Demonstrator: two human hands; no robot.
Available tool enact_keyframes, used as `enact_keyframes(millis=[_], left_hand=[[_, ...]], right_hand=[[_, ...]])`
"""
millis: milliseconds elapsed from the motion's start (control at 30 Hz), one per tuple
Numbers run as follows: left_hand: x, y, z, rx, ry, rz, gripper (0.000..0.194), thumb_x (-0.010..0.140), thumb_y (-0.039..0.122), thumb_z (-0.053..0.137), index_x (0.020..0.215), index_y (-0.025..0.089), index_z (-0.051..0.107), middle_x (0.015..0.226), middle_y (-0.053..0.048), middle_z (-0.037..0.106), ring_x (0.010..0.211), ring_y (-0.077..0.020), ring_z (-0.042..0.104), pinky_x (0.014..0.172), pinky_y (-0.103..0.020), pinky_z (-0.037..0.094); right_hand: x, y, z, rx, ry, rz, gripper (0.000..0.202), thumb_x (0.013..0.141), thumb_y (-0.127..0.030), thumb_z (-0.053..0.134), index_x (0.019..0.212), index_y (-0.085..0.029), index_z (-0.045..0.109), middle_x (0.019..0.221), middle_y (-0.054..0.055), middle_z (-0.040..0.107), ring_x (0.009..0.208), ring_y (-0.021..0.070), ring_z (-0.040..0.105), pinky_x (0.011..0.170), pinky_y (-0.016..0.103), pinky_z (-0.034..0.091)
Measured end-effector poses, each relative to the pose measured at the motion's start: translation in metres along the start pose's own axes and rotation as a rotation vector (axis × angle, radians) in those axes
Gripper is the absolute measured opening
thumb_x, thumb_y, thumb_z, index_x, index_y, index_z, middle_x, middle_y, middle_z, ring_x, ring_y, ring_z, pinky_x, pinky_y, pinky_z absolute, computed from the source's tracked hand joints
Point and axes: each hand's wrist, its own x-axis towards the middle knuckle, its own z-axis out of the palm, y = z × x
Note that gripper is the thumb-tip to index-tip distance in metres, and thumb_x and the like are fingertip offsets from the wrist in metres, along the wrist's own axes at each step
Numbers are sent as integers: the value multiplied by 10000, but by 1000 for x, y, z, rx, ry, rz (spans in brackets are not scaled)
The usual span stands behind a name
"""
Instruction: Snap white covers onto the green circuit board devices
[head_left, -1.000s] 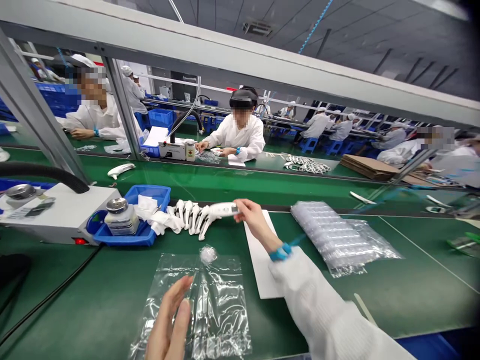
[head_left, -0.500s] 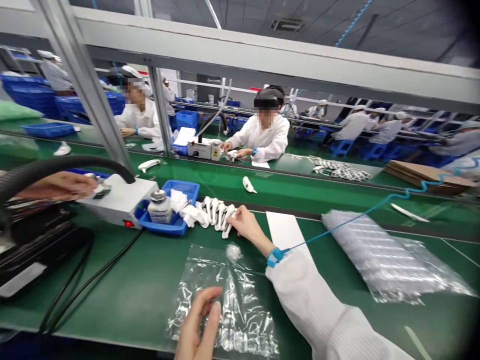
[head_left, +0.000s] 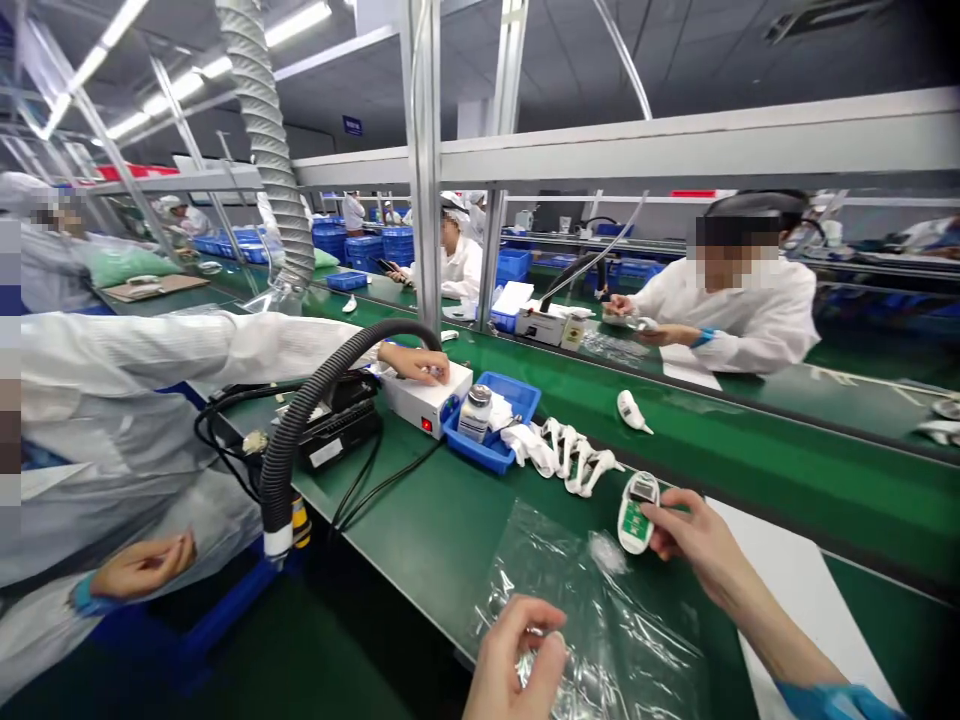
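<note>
- One white unit (head_left: pixel 639 512) is held above the tabletop (head_left: pixel 420 545), its green board (head_left: pixel 634 523) exposed; its assembly is judged unfinished.
- A closed-looking white device (head_left: pixel 632 410) is seen on the green strip (head_left: pixel 540 375) beyond, perhaps completed.
- Several white casings (head_left: pixel 600 466) are lined up beside the blue tray (head_left: pixel 480 456), apparently left to be handled.
- The unit's edge is pinched by the right hand (head_left: pixel 694 535), thumb and fingers closed on it.
- The left hand (head_left: pixel 517 655) is held half-curled over the clear bag (head_left: pixel 570 575), thumb and fingers apart, nothing visibly gripped; contact cannot be told.
</note>
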Motion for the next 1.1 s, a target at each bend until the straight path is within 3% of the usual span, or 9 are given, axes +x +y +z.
enact_keyframes(millis=[167, 267, 433, 567, 700, 767, 867, 967, 1100], left_hand=[[3, -1, -4, -59, 10, 57, 477, 798, 610, 564, 919, 163, 680, 936, -108, 638, 844, -221, 581, 772, -303, 453], [8, -1, -7, -119, 20, 50, 451, 798, 583, 592, 935, 161, 675, 942, -110, 636, 901, -233, 599, 811, -315, 462], [18, 11, -9, -408, 18, -69, 604, 753, 567, 668, 1190, 163, 565, 1203, -181, 608, 1029, -292, 615, 829, -396, 512], [28, 25, -26, -462, -37, -28, 474, 812, 419, 665, 1180, 138, 561, 1069, -138, 687, 831, -224, 666, 728, -334, 521], [41, 19, -59, -359, 186, -30, 494, 816, 411, 651, 1192, 126, 506, 1000, -122, 694, 714, -196, 664, 675, -345, 549], [46, 11, -72, -308, 285, 8, 498, 827, 426, 632, 1204, 144, 470, 993, -101, 685, 699, -170, 648, 682, -328, 550], [48, 0, -80, -260, 349, 72, 464, 844, 453, 600, 1181, 166, 463, 951, -70, 676, 698, -153, 627, 676, -293, 536], [46, -6, -78, -214, 355, 103, 490, 857, 465, 576, 1222, 166, 442, 939, -68, 670, 684, -154, 620, 663, -290, 528], [46, -13, -74, -191, 365, 116, 511, 887, 478, 513, 1282, 172, 402, 949, -68, 666, 671, -155, 616, 648, -297, 530]], right_hand=[[-22, -5, -3, 39, -141, -53, 404, 632, -439, 746, 779, -232, 431, 420, -47, 523, 370, 146, 495, 372, 222, 368], [-41, -11, 9, 62, -269, -54, 438, 673, -511, 731, 791, -235, 412, 452, -68, 517, 361, 124, 481, 364, 202, 349], [-76, -13, 57, 84, -644, -53, 459, 729, -558, 698, 819, -237, 382, 576, -75, 555, 351, 88, 482, 344, 175, 340], [-92, -20, 98, -40, -837, -188, 290, 870, -473, 568, 829, -227, 419, 612, -63, 553, 403, 102, 525, 375, 189, 368], [-84, -61, 134, -556, -647, -811, 193, 964, -251, 473, 810, -186, 571, 730, 4, 620, 660, 140, 599, 586, 232, 448], [-69, -88, 158, -679, -566, -988, 144, 957, -187, 488, 891, -172, 615, 903, 45, 644, 821, 160, 595, 723, 255, 457], [-39, -122, 200, -789, -515, -1075, 165, 945, -149, 486, 1008, -148, 639, 1083, 107, 618, 1035, 230, 522, 896, 343, 402], [-9, -138, 236, -944, -473, -1121, 170, 920, -135, 508, 1017, -117, 646, 1111, 158, 611, 1095, 298, 471, 927, 434, 360], [12, -139, 254, -1123, -516, -1172, 154, 871, -112, 585, 1017, -120, 634, 1092, 109, 614, 1063, 275, 510, 915, 440, 386]])
